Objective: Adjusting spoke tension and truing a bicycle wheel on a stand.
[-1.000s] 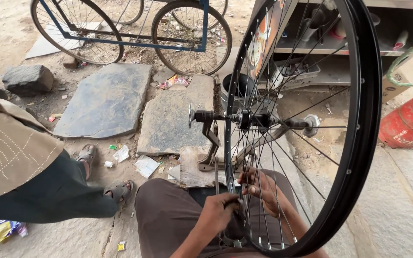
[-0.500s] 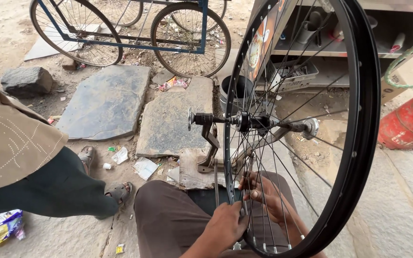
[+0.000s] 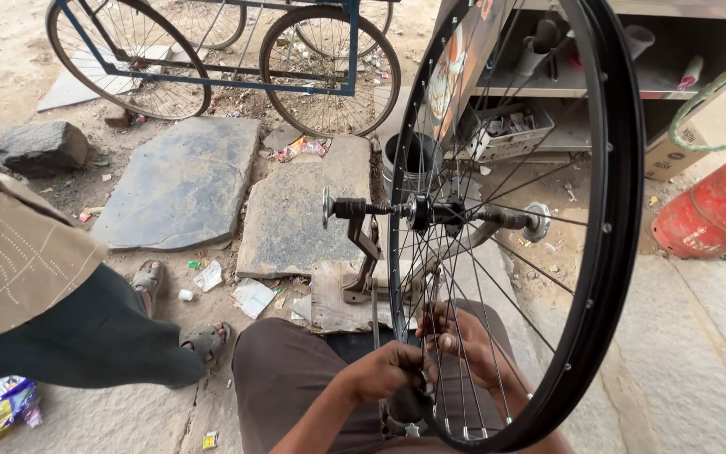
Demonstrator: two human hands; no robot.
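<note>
Both hands, left hand [image 3: 392, 370] and right hand [image 3: 455, 336], pinch thin spokes [image 3: 464, 277] of the upright black wheel [image 3: 615, 252], seemingly.

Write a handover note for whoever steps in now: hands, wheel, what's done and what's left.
Left hand: fingers pinched at the spokes near the bottom of the black spoked bicycle wheel; any tool is hidden.
Right hand: behind the spokes, gripping them.
Wheel: upright, on its axle in a metal stand, over the lap.
Done: spokes laced to hub and rim.
Left: cannot tell which spokes are adjusted.
</note>
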